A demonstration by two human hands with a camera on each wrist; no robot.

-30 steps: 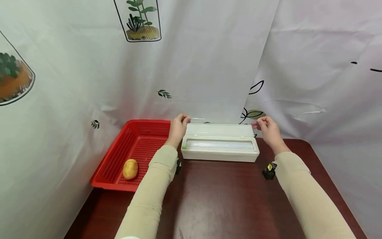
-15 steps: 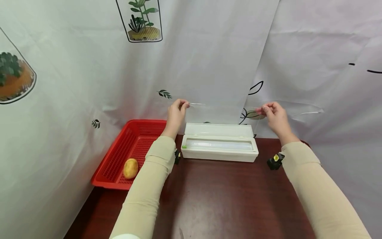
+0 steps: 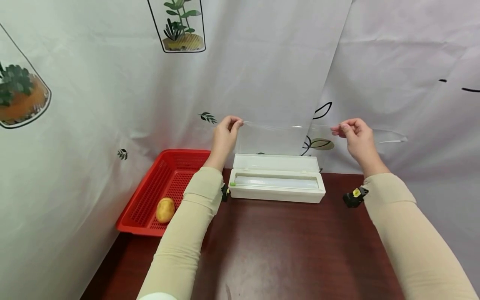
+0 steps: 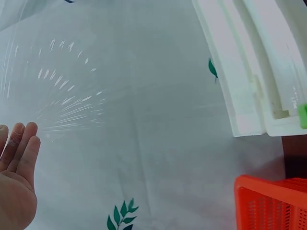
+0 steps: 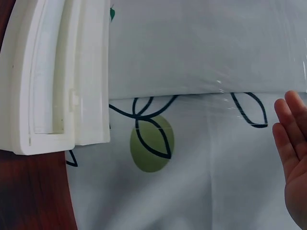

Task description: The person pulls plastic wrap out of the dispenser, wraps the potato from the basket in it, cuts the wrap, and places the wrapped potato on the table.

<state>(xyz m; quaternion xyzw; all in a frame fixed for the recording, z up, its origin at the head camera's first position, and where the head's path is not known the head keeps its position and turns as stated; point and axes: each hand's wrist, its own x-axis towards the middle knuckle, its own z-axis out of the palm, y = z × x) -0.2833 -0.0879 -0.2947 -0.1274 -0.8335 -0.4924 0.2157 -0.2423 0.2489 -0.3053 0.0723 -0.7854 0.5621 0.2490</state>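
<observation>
A sheet of clear cling film (image 3: 277, 126) spans the space between both hands, level with the cloth behind. My left hand (image 3: 224, 135) pinches its left corner between thumb and fingers; in the left wrist view, creases in the film (image 4: 67, 108) fan out from those fingertips. On the other side, my right hand (image 3: 357, 135) pinches the right end with thumb and index finger. Below them stands a white cling film dispenser (image 3: 277, 195), its lid (image 3: 275, 163) raised. A film roll (image 3: 277, 182) lies inside, and a green slider (image 3: 232, 184) sits at the left end.
Left of the dispenser, a red plastic basket (image 3: 129, 230) holds one potato (image 3: 165, 210); my left forearm partly covers the basket. A dark wooden table (image 3: 292, 250) carries both. Close behind hangs a printed white cloth (image 3: 262, 75).
Both hands have risen above the dispenser, drawing the film upward. My right hand has also moved to the right, widening the gap between the hands. The dispenser and basket stay in place.
</observation>
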